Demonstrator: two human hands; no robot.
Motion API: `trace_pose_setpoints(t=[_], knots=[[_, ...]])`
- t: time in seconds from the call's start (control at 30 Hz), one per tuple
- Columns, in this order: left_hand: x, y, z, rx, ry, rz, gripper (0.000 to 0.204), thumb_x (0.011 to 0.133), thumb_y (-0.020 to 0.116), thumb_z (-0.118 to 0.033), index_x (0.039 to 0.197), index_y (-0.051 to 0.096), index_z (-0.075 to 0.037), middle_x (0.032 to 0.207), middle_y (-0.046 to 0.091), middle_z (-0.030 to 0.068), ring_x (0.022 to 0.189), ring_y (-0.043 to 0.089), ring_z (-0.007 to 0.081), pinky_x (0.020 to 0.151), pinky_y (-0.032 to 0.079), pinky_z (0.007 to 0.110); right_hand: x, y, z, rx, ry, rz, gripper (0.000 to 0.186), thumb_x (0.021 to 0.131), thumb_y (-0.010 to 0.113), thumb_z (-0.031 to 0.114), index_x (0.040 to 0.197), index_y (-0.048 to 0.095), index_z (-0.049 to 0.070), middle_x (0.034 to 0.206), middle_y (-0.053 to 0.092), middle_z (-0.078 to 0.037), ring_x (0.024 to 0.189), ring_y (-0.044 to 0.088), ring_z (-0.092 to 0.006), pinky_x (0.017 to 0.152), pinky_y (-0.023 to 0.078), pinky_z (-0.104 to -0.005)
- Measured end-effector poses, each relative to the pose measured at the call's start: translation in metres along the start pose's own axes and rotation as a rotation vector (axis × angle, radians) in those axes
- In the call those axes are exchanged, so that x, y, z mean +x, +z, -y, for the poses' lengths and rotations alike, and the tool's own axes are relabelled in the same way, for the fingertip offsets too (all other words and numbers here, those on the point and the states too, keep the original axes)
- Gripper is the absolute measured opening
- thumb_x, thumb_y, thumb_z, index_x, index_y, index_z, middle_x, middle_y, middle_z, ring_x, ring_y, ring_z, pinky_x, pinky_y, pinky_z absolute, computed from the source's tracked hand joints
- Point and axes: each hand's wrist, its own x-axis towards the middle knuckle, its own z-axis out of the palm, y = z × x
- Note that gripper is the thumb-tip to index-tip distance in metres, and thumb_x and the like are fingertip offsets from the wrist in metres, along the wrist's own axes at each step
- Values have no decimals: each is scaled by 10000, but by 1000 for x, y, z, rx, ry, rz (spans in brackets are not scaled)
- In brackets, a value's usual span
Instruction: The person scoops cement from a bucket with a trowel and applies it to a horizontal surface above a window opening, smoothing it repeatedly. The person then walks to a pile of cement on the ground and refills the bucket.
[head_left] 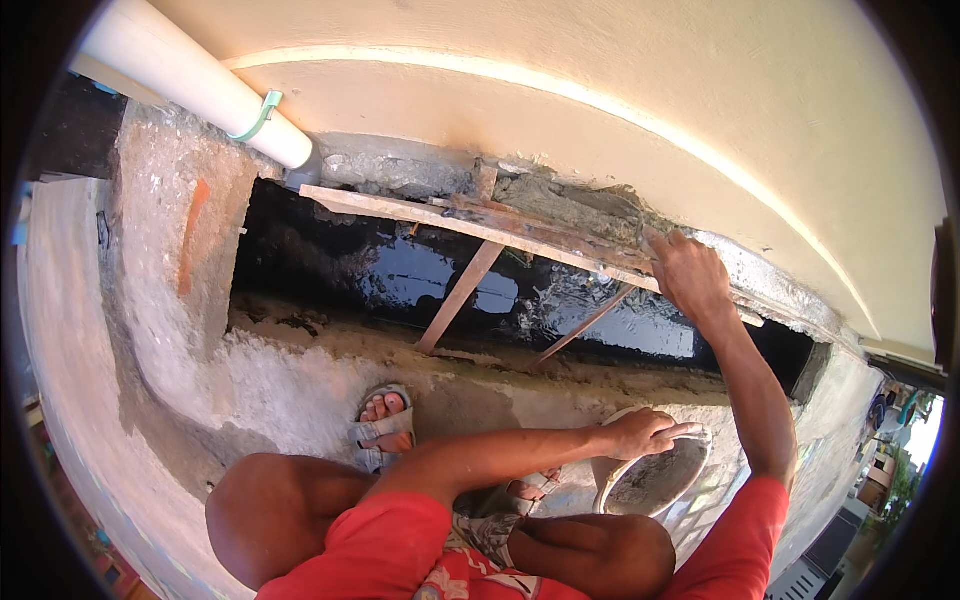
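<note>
My right hand is closed at the upper edge of a long wooden board, against rough wet mortar at the wall's base; what its fingers hold is hidden. Thin wooden struts cross the opening of dark water below the board. My left hand is closed on a pale handle just over a bucket with grey residue inside, standing at my right foot.
A cream wall rises beyond the channel. A white pipe with a green clamp runs down at upper left. Rough concrete ledge surrounds the opening, with my knees and sandaled feet on the near side. Various objects stand at far right.
</note>
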Motion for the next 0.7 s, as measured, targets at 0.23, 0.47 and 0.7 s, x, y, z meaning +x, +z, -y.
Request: trace_pose_setpoints(t=[0.23, 0.47, 0.7], knots=[[3, -9, -25, -18, -39, 53, 415, 923, 612, -313, 1191, 613, 3, 987, 621, 227, 938, 597, 397, 837, 450, 470, 13, 12, 13, -4, -32, -26, 383, 904, 596, 157, 1281, 530, 131, 928, 639, -166, 788, 699, -358, 645, 594, -465], [1, 3, -22, -37, 2, -50, 360, 910, 628, -304, 1026, 625, 36, 947, 631, 227, 917, 605, 412, 829, 448, 483, 7, 11, 20, 31, -18, -139, 396, 887, 608, 144, 1275, 532, 131, 905, 628, -154, 800, 696, -347, 623, 593, -455], [-1, 0, -24, -49, -1, -47, 349, 914, 622, -295, 1047, 627, 28, 965, 627, 233, 937, 599, 406, 831, 442, 483, 16, 18, 35, 78, -29, -240, 503, 857, 670, 147, 1334, 511, 137, 912, 600, -133, 815, 676, -322, 642, 594, -433]])
